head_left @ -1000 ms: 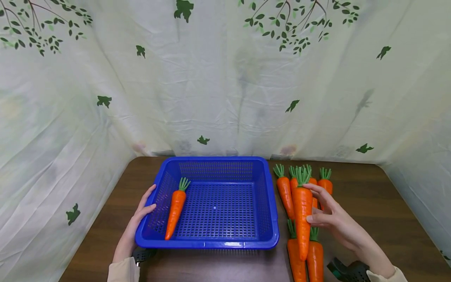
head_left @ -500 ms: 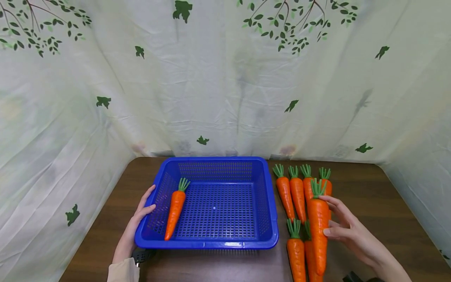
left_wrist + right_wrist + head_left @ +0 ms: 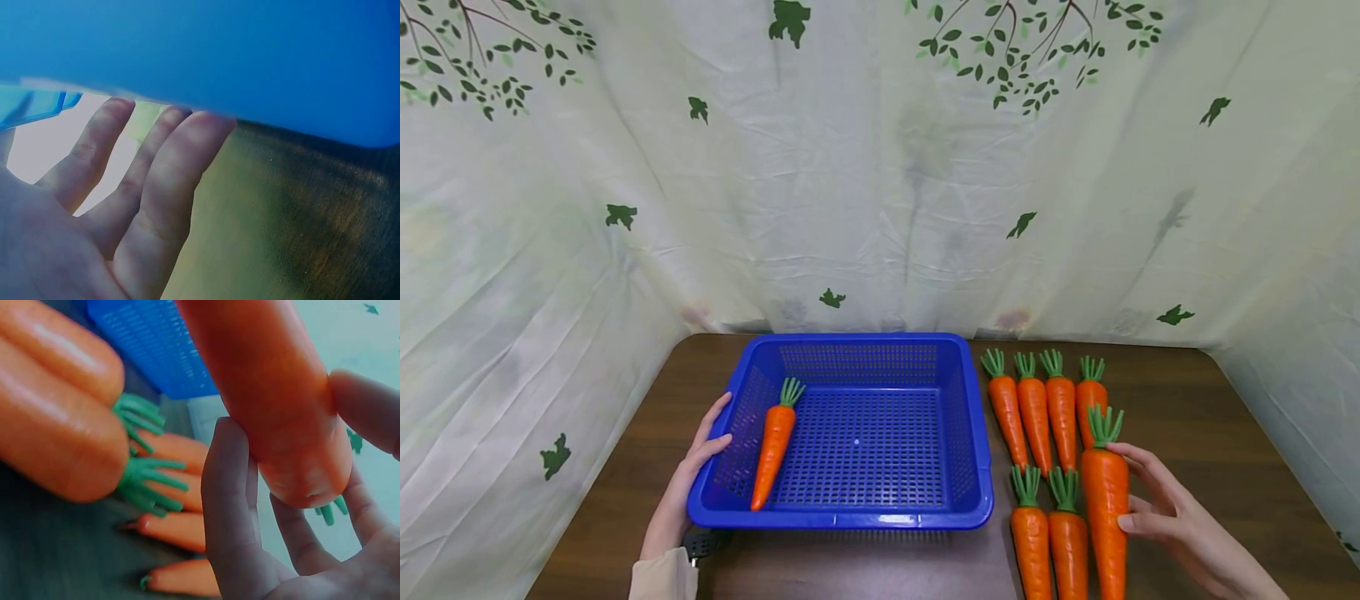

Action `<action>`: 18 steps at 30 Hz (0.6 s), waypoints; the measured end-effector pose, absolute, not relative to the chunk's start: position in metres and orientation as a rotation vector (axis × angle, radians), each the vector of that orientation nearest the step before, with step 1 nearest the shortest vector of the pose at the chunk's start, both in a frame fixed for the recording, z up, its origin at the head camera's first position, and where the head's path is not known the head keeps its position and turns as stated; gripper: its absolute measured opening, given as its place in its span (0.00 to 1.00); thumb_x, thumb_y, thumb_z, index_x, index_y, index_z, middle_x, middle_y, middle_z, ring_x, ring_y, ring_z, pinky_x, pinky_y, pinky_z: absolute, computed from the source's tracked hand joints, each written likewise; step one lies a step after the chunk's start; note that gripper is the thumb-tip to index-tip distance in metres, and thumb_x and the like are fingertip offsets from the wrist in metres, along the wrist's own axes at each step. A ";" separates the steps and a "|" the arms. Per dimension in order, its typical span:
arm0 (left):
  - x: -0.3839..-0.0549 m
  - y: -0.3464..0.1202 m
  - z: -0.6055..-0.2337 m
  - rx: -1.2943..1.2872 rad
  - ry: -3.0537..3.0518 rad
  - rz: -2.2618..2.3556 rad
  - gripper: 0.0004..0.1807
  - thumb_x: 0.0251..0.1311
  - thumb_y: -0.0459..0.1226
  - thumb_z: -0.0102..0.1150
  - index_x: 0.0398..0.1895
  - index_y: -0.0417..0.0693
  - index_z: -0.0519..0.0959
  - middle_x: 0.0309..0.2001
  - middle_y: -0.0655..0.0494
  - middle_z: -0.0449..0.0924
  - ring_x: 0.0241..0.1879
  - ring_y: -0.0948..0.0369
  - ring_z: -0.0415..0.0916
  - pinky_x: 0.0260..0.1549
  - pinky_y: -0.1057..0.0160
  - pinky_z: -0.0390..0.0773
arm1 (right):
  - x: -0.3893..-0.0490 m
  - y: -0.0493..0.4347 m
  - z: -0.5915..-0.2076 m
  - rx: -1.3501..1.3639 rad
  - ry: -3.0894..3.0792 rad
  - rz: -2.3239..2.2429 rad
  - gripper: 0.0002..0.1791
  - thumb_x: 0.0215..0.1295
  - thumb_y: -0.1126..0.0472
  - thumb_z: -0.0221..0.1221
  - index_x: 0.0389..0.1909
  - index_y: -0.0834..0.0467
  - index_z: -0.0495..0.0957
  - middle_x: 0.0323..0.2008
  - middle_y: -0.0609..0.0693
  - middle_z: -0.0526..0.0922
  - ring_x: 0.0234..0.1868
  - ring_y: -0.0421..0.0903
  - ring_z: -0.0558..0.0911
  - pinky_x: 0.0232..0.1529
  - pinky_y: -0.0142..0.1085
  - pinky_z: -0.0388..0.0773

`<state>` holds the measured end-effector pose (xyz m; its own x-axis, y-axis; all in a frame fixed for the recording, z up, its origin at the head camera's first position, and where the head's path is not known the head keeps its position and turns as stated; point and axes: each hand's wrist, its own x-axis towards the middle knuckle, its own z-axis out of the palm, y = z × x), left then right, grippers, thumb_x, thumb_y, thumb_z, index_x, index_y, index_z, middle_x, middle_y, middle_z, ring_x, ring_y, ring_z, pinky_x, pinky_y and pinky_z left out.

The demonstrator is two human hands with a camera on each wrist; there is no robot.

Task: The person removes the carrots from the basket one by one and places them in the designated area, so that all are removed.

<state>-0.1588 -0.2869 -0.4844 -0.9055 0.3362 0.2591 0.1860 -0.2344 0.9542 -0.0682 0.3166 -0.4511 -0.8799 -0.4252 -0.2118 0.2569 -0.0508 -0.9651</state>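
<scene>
In the head view my right hand (image 3: 1172, 517) holds a carrot (image 3: 1107, 508) with green tops up, thumb on its side and a fingertip near the crown. The right wrist view shows this carrot (image 3: 275, 394) between thumb and fingers. My left hand (image 3: 688, 471) holds the left rim of a blue plastic basket (image 3: 842, 521), with the thumb lying over the rim. In the left wrist view, several fingers (image 3: 169, 187) reach up to the underside of the basket rim (image 3: 250, 56). One carrot (image 3: 772, 454) lies inside the basket, along its left side.
Right of the basket, a back row of several carrots (image 3: 1033, 417) lies side by side on the brown wooden table (image 3: 1180, 417). Two more carrots (image 3: 1030, 546) lie in front of them. Behind the table hangs a pale leaf-printed curtain (image 3: 880, 167).
My right hand has moved right and toward me with the carrot, from over the other carrots to the right of the front pair. The left hand and basket have stayed in place.
</scene>
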 end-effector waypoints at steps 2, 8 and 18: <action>-0.158 -0.287 -0.484 0.633 1.876 2.300 0.34 0.68 0.25 0.28 0.72 0.67 0.56 0.61 0.71 0.65 0.57 0.71 0.66 0.52 0.73 0.66 | -0.066 0.322 -0.456 -0.169 1.775 -1.963 0.34 0.69 0.70 0.46 0.69 0.38 0.52 0.63 0.37 0.51 0.57 0.46 0.73 0.50 0.48 0.72; -0.158 -0.287 -0.483 0.623 1.832 2.297 0.34 0.69 0.26 0.27 0.73 0.66 0.54 0.61 0.71 0.63 0.58 0.71 0.65 0.53 0.72 0.67 | -0.063 0.334 -0.468 -0.198 1.754 -1.943 0.33 0.70 0.70 0.44 0.64 0.31 0.58 0.58 0.26 0.62 0.56 0.44 0.72 0.48 0.48 0.74; -0.159 -0.286 -0.484 0.665 1.864 2.306 0.35 0.67 0.24 0.27 0.72 0.67 0.57 0.61 0.72 0.65 0.58 0.72 0.65 0.52 0.74 0.65 | -0.056 0.343 -0.480 -0.180 1.697 -1.889 0.32 0.72 0.68 0.43 0.61 0.26 0.58 0.55 0.26 0.63 0.53 0.45 0.76 0.49 0.45 0.75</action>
